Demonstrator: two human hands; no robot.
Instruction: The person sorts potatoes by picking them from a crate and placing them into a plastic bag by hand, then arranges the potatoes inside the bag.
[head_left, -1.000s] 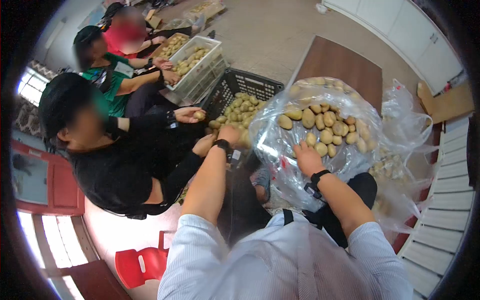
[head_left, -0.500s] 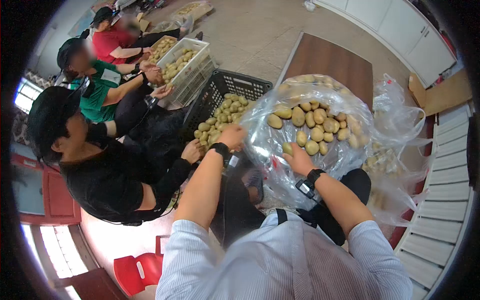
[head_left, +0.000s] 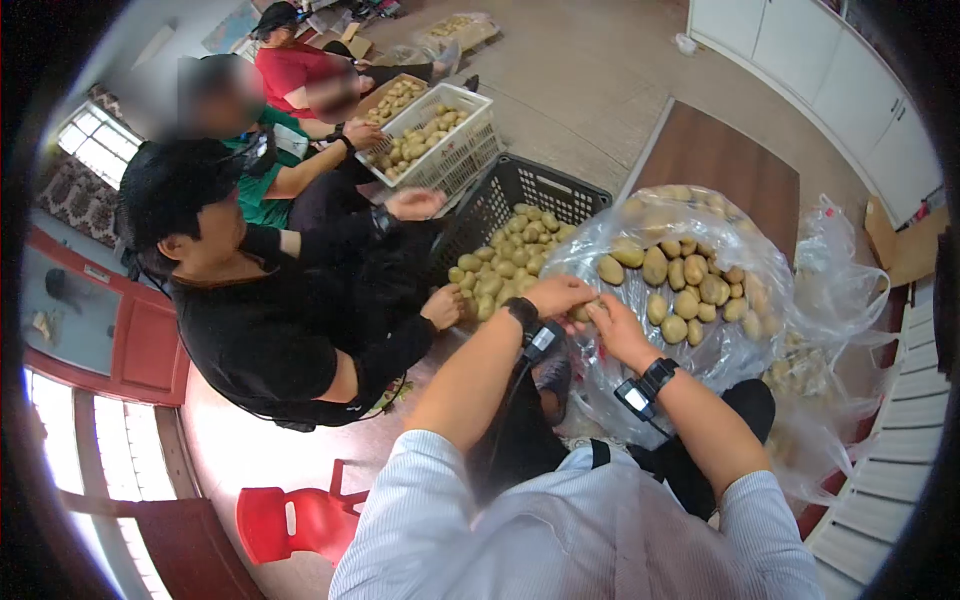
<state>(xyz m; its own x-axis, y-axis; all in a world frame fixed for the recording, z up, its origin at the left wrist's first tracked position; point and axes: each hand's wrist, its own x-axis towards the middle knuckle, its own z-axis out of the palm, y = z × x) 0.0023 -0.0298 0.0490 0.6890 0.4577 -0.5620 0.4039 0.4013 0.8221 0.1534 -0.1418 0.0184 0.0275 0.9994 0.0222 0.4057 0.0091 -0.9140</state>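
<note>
My left hand (head_left: 560,297) and my right hand (head_left: 618,327) meet in front of me, at the near left edge of a clear plastic bag (head_left: 620,382). Between their fingers is a potato (head_left: 583,312), mostly covered by the fingers. Inside the open bag lie several loose potatoes (head_left: 686,272). Just beyond my left hand stands a black crate (head_left: 565,192) holding many potatoes (head_left: 512,255). A person's hand (head_left: 443,307) is at that crate's near left side, and the same person's other hand (head_left: 415,204) is raised by its left edge.
A brown table (head_left: 715,160) stands behind the bag. More plastic bags (head_left: 830,260) are at the right. A white crate (head_left: 470,140) with potatoes is at the upper left, where other people (head_left: 290,75) sit. A red chair (head_left: 300,525) stands at the lower left.
My left hand has moved from the black crate to my right hand. My right hand has lifted the potato away from the bag's contents to meet it. The view has shifted.
</note>
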